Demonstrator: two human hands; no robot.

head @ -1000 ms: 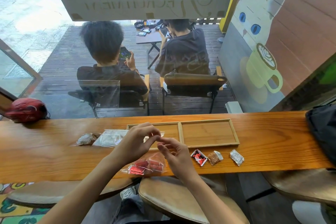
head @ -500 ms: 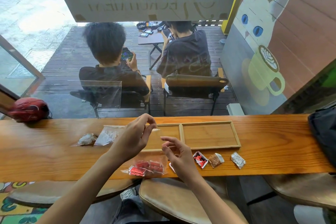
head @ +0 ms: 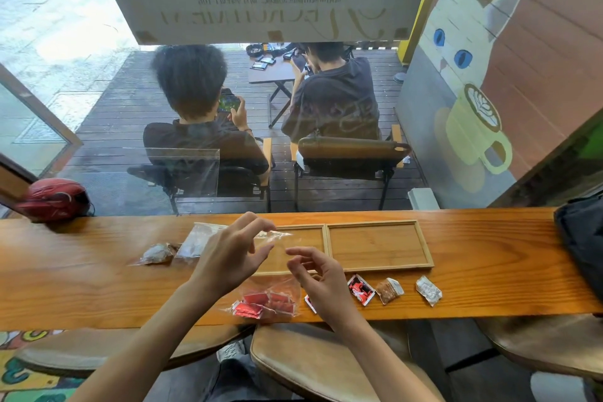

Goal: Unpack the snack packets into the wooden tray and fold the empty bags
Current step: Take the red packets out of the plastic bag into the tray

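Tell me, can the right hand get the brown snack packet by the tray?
Probably yes. The right hand hovers just left of the brown snack packet; only a red packet lies between, flat on the counter.

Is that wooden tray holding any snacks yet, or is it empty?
No snacks in it, as far as shows. The right compartment of the wooden tray is bare wood; three loose packets lie on the counter in front.

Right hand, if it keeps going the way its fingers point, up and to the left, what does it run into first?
Most likely the clear plastic bag that the left hand pinches above the wooden tray. The right hand has fingers curled toward it with a small gap between. Depth is hard to judge from this single view.
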